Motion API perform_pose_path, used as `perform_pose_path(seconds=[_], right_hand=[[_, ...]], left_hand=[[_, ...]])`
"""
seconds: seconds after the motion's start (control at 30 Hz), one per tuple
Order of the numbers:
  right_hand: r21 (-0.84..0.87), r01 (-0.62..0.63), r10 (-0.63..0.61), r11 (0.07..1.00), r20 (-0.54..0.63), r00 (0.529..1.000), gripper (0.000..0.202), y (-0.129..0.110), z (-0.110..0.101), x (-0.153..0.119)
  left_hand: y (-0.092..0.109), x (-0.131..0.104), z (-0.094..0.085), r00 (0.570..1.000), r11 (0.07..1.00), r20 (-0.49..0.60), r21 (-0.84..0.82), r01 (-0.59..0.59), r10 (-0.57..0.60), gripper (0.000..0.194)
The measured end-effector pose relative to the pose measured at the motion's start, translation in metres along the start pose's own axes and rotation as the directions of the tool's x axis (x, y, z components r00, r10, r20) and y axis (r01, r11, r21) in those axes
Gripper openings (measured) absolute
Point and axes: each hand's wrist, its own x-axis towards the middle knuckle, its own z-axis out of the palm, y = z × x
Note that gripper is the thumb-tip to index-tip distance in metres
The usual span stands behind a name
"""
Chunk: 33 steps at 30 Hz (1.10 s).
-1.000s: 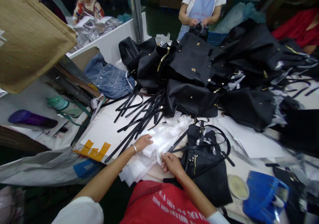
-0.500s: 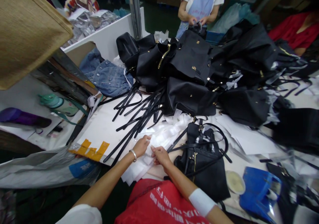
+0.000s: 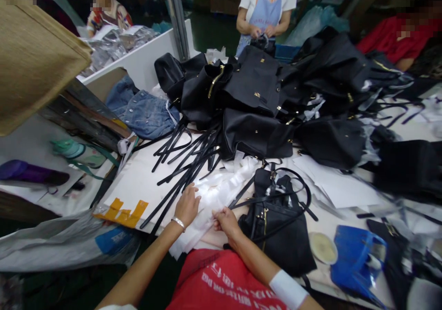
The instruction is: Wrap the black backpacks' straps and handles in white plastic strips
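Observation:
A stack of thin white sheets [image 3: 214, 192] lies at the near edge of the table, in front of me. My left hand [image 3: 188, 204] rests over its left side, beside the black straps [image 3: 179, 176], with its fingers apart and nothing seen in them. On the right side of the stack, my right hand [image 3: 224, 221] has its fingers pinched at the white sheets; exactly what is between them is too small to tell. A black bag [image 3: 279, 227] with gold zips and looped straps lies just right of my right hand.
Black bags [image 3: 255, 80] are heaped across the back. Denim cloth [image 3: 145, 110] lies at the left. White papers [image 3: 334, 186], a round container [image 3: 323, 248] and a blue object [image 3: 357, 259] are to the right. A person in an apron [image 3: 265, 11] stands opposite.
My left hand has moved up and left, away from my right hand, and its fingers have spread. My right hand stays pinched near the same place. The whole view has shifted slightly.

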Motion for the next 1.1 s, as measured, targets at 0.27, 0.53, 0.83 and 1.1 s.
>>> perform_pose_path(seconds=[0.27,0.53,0.83,1.1], right_hand=[[-0.162,0.121,-0.104,0.979,0.105,0.989,0.019,0.007,-0.022,-0.013],[-0.316,0.242,-0.258,0.917,-0.011,0.966,0.012,0.008,-0.057,-0.027],[-0.244,0.246,-0.294,0.938,-0.184,0.938,0.027,0.0,-0.07,-0.043],[-0.476,0.382,-0.351,0.792,0.156,0.923,0.012,0.011,-0.052,-0.048]], left_hand=[[0.068,0.031,-0.009,0.732,0.81,0.347,-0.234,-0.538,0.586,0.038],[0.078,0.062,0.027,0.485,0.744,0.63,-0.236,-0.625,0.607,0.021],[0.085,0.059,0.002,0.536,0.742,0.605,-0.141,-0.656,0.589,0.01],[0.039,0.007,-0.005,0.576,0.864,0.734,-0.029,-0.503,0.36,0.005]])
